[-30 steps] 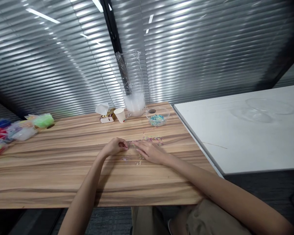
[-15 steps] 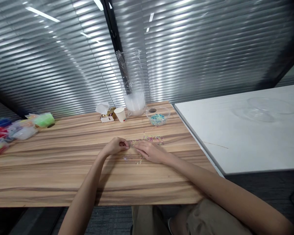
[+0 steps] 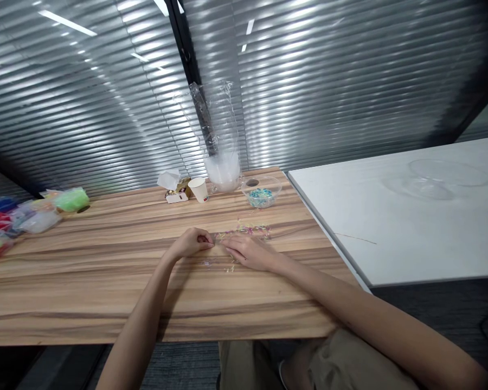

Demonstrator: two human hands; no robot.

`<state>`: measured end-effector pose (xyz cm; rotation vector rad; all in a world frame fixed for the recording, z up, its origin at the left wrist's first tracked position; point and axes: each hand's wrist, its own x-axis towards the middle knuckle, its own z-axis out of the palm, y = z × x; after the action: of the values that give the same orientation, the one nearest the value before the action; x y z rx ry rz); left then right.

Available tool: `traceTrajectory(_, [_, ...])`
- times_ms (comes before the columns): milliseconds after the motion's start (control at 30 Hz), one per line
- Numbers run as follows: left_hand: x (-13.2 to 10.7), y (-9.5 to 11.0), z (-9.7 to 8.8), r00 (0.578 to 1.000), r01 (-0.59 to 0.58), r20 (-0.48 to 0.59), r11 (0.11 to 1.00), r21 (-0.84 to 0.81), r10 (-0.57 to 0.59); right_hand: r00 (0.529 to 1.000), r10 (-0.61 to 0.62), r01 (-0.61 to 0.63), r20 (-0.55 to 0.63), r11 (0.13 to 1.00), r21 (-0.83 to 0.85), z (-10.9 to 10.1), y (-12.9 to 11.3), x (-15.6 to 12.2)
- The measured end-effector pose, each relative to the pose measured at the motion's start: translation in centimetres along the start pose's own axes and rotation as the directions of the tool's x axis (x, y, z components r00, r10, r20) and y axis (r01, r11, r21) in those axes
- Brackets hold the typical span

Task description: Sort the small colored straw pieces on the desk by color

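Wooden table [image 3: 106, 292]: colourful bits [image 3: 250, 231] stretch sideways before a bowl [image 3: 277, 190], nearest the flattened right hand [image 3: 249, 251]. Left hand [image 3: 192, 242] curled, grip unclear.

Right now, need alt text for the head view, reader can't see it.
A person's left hand and right hand are close together over a wood-grain table, by small colourful shreds; whether either grips one is unclear. Beyond them stand a white cup and a clear bowl of mostly blue bits.
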<state>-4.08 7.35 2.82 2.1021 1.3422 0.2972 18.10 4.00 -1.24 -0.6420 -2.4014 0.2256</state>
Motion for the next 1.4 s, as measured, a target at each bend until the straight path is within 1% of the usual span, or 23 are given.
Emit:
traceTrajectory(167, [0.1, -0.1, 0.0, 1.0, 0.001, 0.001, 1.0, 0.007, -0.001, 1.0, -0.008, 0.007, -0.007, 1.0, -0.01, 0.1, 0.1, 0.0])
traceTrajectory(633, [0.0, 0.7, 0.1, 1.0, 0.021, 0.015, 1.0, -0.018, -0.021, 1.0, -0.017, 0.017, -0.022, 1.0, -0.007, 0.4, 0.3, -0.1])
traceTrajectory(900, [-0.2, 1.2, 0.1, 0.999, 0.041, 0.012, 0.999, -0.026, -0.041, 1.0, -0.015, 0.015, -0.004, 1.0, -0.025, 0.3, 0.2, -0.1])
traceTrajectory(1400, [-0.1, 0.8, 0.2, 1.0, 0.013, 0.014, 1.0, -0.005, -0.013, 1.0, -0.013, 0.012, -0.009, 0.999, -0.039, 0.3, 0.2, -0.1])
